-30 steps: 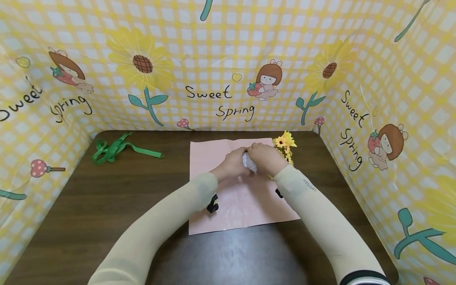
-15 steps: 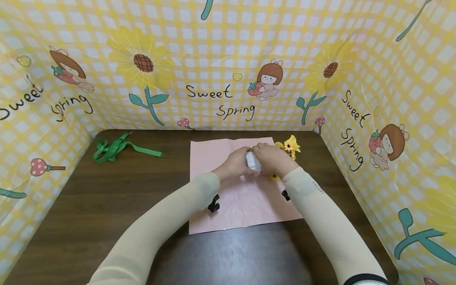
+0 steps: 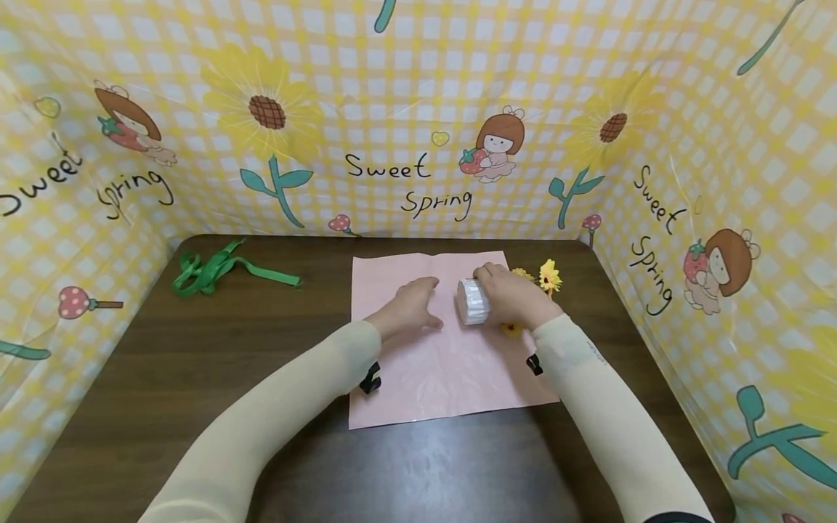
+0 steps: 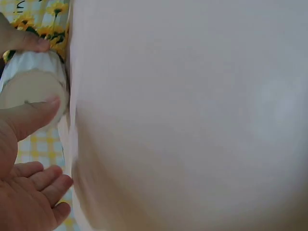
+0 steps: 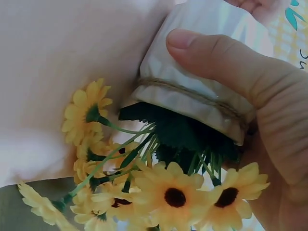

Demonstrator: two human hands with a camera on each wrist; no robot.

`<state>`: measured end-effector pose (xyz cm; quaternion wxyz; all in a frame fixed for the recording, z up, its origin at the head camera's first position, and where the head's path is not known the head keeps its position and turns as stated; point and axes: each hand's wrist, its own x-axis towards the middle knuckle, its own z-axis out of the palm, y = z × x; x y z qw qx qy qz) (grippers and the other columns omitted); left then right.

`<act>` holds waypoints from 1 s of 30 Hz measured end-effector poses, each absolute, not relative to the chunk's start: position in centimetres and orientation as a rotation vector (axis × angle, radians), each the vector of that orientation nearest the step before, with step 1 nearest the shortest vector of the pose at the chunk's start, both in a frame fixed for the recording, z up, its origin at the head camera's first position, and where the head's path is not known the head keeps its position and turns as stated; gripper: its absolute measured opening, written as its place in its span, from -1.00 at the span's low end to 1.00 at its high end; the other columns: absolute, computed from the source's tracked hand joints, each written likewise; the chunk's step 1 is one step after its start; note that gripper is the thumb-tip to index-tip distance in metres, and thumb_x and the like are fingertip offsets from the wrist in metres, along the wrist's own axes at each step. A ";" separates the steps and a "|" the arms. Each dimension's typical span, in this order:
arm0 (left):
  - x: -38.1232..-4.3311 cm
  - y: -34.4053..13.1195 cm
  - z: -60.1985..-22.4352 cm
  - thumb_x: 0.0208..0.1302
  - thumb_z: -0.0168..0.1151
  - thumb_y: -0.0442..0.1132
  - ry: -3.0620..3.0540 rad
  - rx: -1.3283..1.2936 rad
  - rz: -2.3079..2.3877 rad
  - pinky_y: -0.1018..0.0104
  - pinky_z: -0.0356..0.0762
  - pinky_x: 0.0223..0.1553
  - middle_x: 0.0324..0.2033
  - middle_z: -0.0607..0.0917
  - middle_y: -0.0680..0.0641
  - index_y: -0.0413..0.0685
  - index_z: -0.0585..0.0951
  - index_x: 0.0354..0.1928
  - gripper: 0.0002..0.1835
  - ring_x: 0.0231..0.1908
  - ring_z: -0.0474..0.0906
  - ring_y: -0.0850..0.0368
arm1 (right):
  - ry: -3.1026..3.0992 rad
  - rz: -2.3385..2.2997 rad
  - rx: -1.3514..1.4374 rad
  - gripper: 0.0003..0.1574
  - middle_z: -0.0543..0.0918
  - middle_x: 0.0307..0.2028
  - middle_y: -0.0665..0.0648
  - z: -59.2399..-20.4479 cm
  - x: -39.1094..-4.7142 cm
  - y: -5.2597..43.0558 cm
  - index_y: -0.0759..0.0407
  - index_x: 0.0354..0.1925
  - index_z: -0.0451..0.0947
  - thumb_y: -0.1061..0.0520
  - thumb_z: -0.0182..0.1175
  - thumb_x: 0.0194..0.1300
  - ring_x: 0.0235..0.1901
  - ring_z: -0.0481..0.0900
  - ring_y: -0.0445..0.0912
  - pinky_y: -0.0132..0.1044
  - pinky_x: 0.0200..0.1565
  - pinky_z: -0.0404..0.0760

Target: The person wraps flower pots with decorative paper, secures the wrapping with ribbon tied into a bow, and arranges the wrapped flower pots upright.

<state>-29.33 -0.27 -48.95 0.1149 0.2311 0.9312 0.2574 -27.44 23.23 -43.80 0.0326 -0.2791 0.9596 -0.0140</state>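
My right hand [image 3: 516, 296] grips a white-wrapped flower pot [image 3: 474, 302] tilted onto its side over a sheet of pink paper [image 3: 434, 385]. In the right wrist view, the thumb lies along the wrapping, with twine [image 5: 185, 90] tied near the rim. Yellow artificial flowers [image 5: 173, 192] with dark centres and green leaves spill from the pot's mouth, mostly behind the hand in the head view. To the left of the pot, my left hand [image 3: 407, 309] is apart from it above the paper, fingers spread loosely. The left wrist view shows the pot's round beige base [image 4: 29, 89] facing that hand.
A loose tangle of green ribbon [image 3: 212, 274] lies at the back left of the dark wooden table [image 3: 255, 356]. Yellow checked cloth [image 3: 392, 94] rises as walls at the back and both sides. Black wrist straps [image 3: 370, 378] show under the sleeves.
My left hand has let go of the pot and moved left. The right hand has shifted right and slightly down with the pot, so more of the white wrapping shows.
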 end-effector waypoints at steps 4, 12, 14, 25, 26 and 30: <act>-28.9 -2.7 -48.7 0.11 0.55 -0.09 2.748 0.640 0.709 -0.13 0.11 0.49 0.41 0.43 -0.27 -0.30 0.27 0.49 -0.02 0.45 0.27 -0.21 | 2.951 -0.056 -0.863 0.28 0.46 0.23 0.30 -44.0 -27.3 23.5 0.33 0.42 0.25 -0.02 0.68 -0.13 0.15 0.49 0.11 -0.02 0.27 0.50; -27.5 -8.5 -47.6 0.21 0.47 -0.04 2.847 0.421 0.748 -0.20 0.25 0.41 0.33 0.48 -0.35 -0.36 0.31 0.44 -0.11 0.37 0.35 -0.31 | 2.964 -0.040 -0.907 0.24 0.47 0.19 0.29 -44.3 -27.1 23.6 0.33 0.37 0.33 -0.04 0.71 -0.17 0.11 0.51 0.13 -0.02 0.24 0.53; -26.8 -10.1 -47.3 0.26 0.42 0.00 2.851 0.327 0.769 -0.22 0.29 0.38 0.31 0.47 -0.39 -0.39 0.31 0.43 -0.14 0.35 0.35 -0.36 | 2.974 -0.049 -0.922 0.24 0.48 0.17 0.29 -44.3 -27.0 23.7 0.33 0.36 0.34 -0.04 0.72 -0.18 0.10 0.51 0.13 -0.01 0.22 0.54; -24.7 -13.8 -46.1 0.36 0.29 0.15 2.523 -0.018 1.025 -0.12 0.54 0.16 0.23 0.53 -0.35 -0.33 0.31 0.39 -0.17 0.08 0.56 -0.19 | 2.927 -0.135 -0.889 0.35 0.33 0.39 0.32 -43.8 -26.5 24.4 0.31 0.45 0.23 -0.16 0.69 -0.12 0.31 0.39 0.19 0.08 0.34 0.41; -24.7 -13.9 -46.0 0.37 0.28 0.15 2.476 -0.039 1.073 -0.11 0.55 0.17 0.25 0.51 -0.37 -0.34 0.27 0.43 -0.15 0.10 0.56 -0.20 | 2.903 -0.171 -0.874 0.35 0.33 0.40 0.32 -43.6 -26.5 24.4 0.31 0.46 0.22 -0.17 0.67 -0.09 0.32 0.38 0.18 0.08 0.35 0.40; -25.1 -14.2 -45.8 0.42 0.26 0.11 2.271 -0.165 1.273 0.00 0.61 0.15 0.34 0.43 -0.37 -0.33 0.13 0.51 -0.11 0.19 0.56 -0.21 | 2.817 -0.335 -0.816 0.21 0.41 0.35 0.30 -43.0 -26.9 24.5 0.30 0.46 0.22 -0.10 0.60 0.04 0.22 0.45 0.11 0.04 0.28 0.45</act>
